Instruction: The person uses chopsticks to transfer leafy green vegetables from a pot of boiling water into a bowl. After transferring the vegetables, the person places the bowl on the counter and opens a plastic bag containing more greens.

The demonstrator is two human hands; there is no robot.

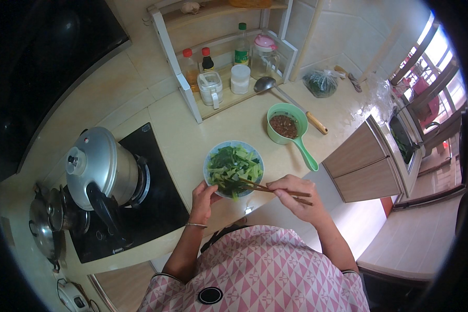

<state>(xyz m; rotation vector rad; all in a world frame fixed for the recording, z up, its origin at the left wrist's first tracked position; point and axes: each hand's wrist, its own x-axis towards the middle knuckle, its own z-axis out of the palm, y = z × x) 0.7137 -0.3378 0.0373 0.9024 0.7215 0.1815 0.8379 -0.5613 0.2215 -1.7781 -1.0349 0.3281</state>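
Note:
A bowl (205,168) heaped with chopped leafy greens (234,165) stands near the front edge of the counter. My left hand (204,198) grips its lower left rim, thumb on top and fingers beneath. Brown chopsticks (263,188) are held in my right hand (295,195), just right of the bowl. Their tips reach into the greens along the near right side. Beyond the bowl, to the right, is a light green plastic dipper (274,134) with reddish-brown bits in liquid.
A pressure cooker (101,167) sits on the black gas hob (160,210) at left. At the back, a rack (224,103) holds bottles and jars. A ladle (290,99) lies by the dipper. A tied plastic bag of greens (320,84) rests farther right, before the sink (401,136).

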